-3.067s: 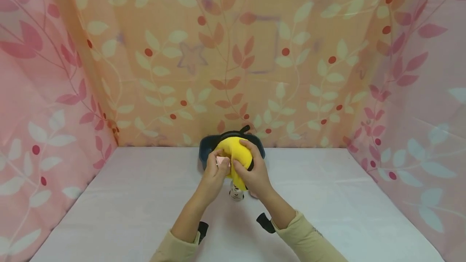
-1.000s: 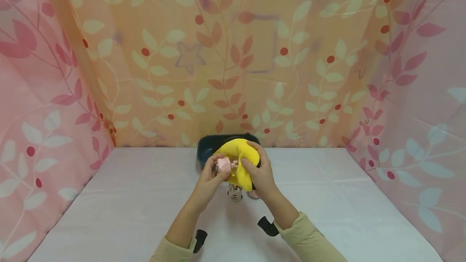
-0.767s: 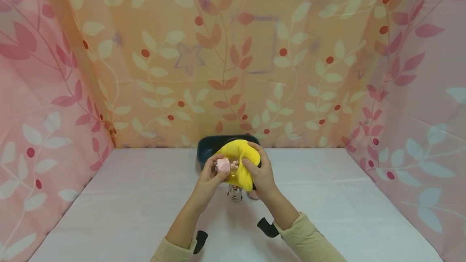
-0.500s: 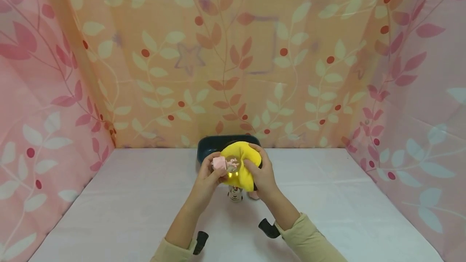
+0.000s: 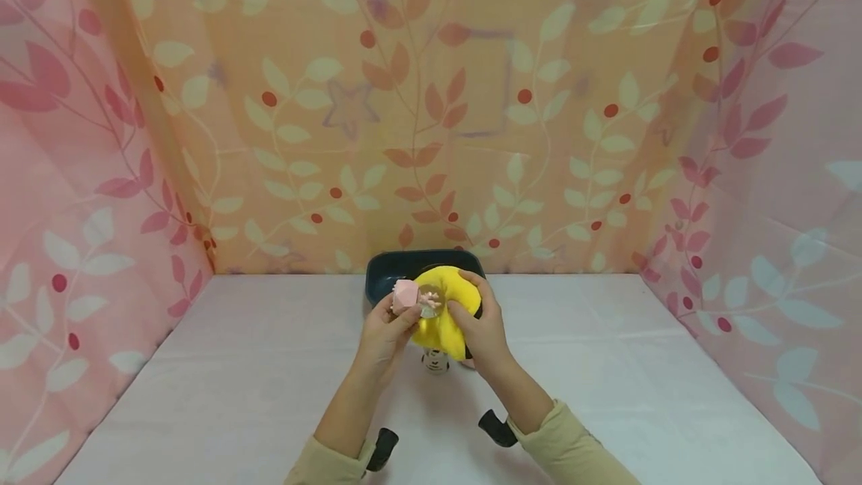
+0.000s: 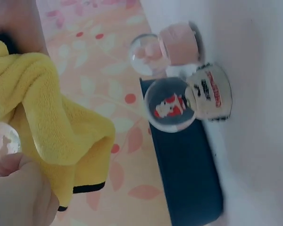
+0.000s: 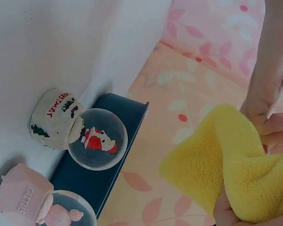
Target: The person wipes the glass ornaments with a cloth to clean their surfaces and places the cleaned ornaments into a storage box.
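My left hand grips a small snow globe by its pink faceted base, tilted on its side with the clear ball toward the right. Inside the ball are pale pink shapes. My right hand pinches a yellow cloth with black edging, bunched beside and behind the ball. In the left wrist view part of the ball shows above the left fingers, next to the cloth's folds. In the right wrist view the cloth covers most of the held globe.
On the white table stand a Christmas snow globe with a red-and-white figure and a second pink snow globe. Behind them is a dark blue bin. Patterned curtains enclose the back and sides.
The snow globe, mostly hidden by the cloth earlier, now shows its base and ball. My left hand has tilted it and drawn it slightly left, while the cloth has sunk a little.
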